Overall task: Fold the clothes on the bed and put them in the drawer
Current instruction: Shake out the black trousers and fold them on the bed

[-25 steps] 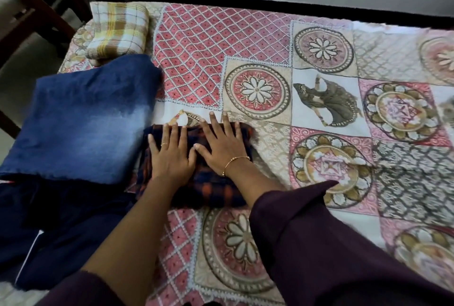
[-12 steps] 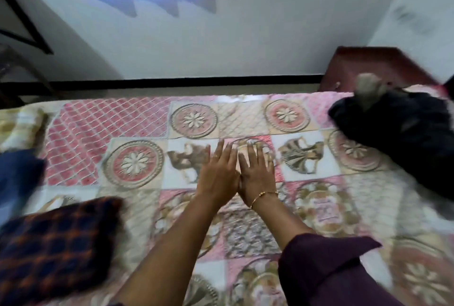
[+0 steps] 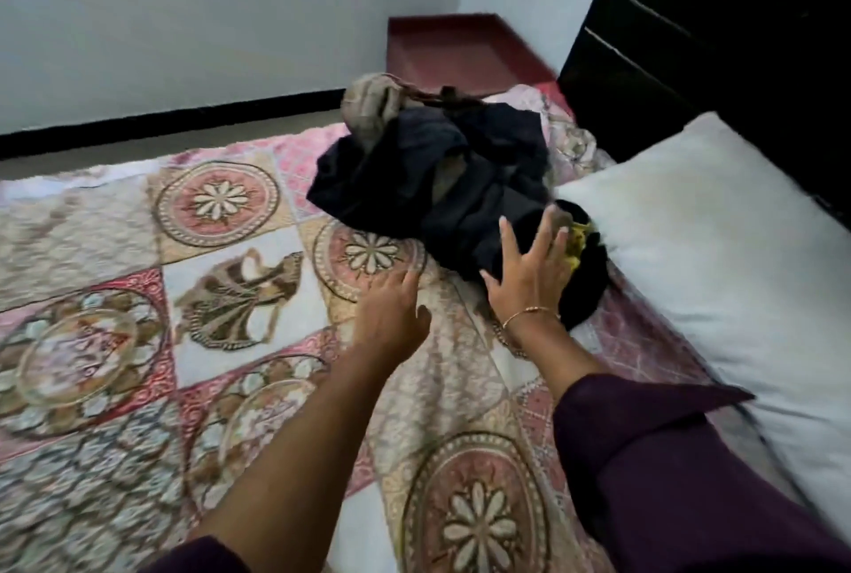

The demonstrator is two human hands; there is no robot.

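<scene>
Unfolded dark clothes heap (image 3: 437, 185) lying far right on bed (image 3: 138, 250), beside pillow (image 3: 714, 259); right hand (image 3: 529, 268) nearer, fingers spread at its near edge; left hand (image 3: 391, 310) released, short of it.

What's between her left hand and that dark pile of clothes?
Only bare patterned bedspread separates the left hand from the clothes pile, seen in the head view.
</scene>
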